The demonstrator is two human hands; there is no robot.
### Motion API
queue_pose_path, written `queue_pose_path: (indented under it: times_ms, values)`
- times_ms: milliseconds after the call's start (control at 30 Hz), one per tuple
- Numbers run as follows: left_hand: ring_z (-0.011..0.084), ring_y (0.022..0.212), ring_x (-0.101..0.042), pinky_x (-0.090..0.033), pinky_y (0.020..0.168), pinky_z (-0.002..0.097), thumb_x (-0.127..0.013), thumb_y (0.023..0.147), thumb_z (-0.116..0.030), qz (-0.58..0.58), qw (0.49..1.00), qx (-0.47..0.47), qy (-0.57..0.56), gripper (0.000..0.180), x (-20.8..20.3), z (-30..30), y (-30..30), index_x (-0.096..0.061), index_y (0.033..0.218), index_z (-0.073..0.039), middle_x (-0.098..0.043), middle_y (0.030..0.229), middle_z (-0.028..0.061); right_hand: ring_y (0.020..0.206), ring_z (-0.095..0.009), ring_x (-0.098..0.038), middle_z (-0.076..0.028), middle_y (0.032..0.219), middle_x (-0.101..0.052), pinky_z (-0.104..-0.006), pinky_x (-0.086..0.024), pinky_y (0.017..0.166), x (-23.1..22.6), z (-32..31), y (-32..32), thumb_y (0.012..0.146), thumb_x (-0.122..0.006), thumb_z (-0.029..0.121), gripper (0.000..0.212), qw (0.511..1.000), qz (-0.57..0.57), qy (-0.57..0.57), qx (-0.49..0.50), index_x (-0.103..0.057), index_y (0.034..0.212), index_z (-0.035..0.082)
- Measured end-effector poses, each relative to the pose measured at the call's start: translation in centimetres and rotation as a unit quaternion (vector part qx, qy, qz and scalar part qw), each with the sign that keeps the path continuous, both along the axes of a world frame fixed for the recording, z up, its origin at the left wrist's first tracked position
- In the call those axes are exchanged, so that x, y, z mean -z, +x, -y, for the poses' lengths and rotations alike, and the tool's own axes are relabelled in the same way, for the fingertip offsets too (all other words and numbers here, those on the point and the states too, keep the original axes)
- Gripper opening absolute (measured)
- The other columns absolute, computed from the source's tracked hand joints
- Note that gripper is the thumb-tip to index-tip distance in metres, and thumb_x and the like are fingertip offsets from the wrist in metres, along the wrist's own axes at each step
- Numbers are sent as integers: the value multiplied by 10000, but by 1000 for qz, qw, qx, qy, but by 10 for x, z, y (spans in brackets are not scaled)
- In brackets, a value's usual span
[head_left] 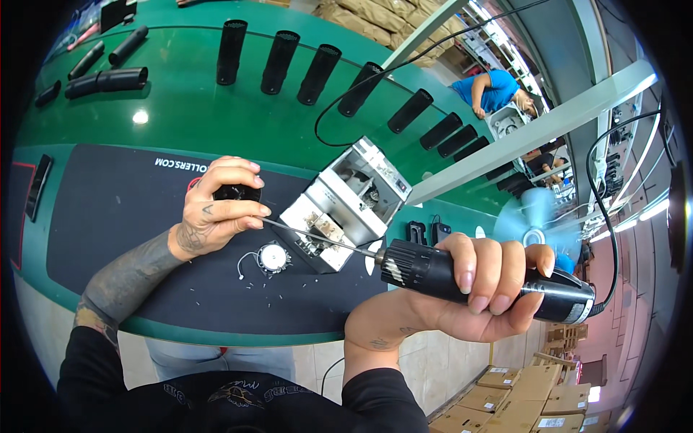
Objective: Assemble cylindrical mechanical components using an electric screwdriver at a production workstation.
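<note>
My right hand [491,281] is wrapped round a black corded electric screwdriver [413,268], held nearly level over the table's right front. Its long thin bit runs left to my left hand [216,206], where the tip is close to the thumb and fingers. That hand is closed on a black round part [238,192]; the fingers cover most of it, so its full shape is hidden. Between the hands and just behind the bit stands a metal box-shaped screw feeder [339,209]. A small round white-faced component [273,257] with a short cable lies on the dark mat [144,238].
Loose screws [268,294] are scattered near the mat's front. Several black perforated tubes [280,63] stand in a row along the green table's [180,115] far side; others [108,81] lie at left. A grey metal beam [534,130] slants across the right, near a spinning fan [534,224].
</note>
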State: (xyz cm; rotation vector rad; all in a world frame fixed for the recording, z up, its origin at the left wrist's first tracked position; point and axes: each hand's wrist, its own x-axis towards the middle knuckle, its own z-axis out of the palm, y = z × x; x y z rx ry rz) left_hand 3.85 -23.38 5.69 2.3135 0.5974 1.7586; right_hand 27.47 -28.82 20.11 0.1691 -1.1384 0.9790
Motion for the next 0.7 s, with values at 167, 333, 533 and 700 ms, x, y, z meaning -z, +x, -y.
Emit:
queue_pose_path:
  times_ms: [167, 333, 533, 700]
  values:
    - [306, 984, -538, -399, 878, 457, -667, 763, -310, -2, 1000, 0, -10, 230, -1, 1, 0, -670, 870, -106, -549, 995, 107, 564, -83, -483, 21, 660, -474, -283, -399, 603, 2, -1, -1, 878, -501, 200, 231, 1000, -2, 7, -7, -425, 1066, 90]
    - [266, 965, -547, -422, 845, 396, -703, 710, -280, 14, 1000, -14, -8, 211, -4, 0, 0, -692, 855, -127, -561, 973, 73, 564, -88, -487, 18, 657, -478, -288, -402, 605, 1, 0, 0, 879, -496, 204, 228, 1000, -21, 10, -15, -428, 1064, 89]
    - [267, 965, -548, -404, 853, 406, -686, 727, -295, 12, 1000, -12, -7, 209, -2, -3, -1, -689, 849, -126, -559, 972, 77, 572, -101, -497, 15, 655, -493, -300, -408, 613, 2, -3, -1, 874, -492, 195, 226, 1000, -5, 13, -21, -431, 1066, 93]
    - [270, 964, -550, -387, 870, 417, -666, 750, -318, 5, 1000, -8, -4, 217, -3, -5, 0, -682, 840, -121, -560, 970, 82, 589, -102, -496, 18, 667, -485, -308, -417, 632, 4, -5, 3, 875, -486, 204, 246, 999, -1, 16, -32, -429, 1087, 92]
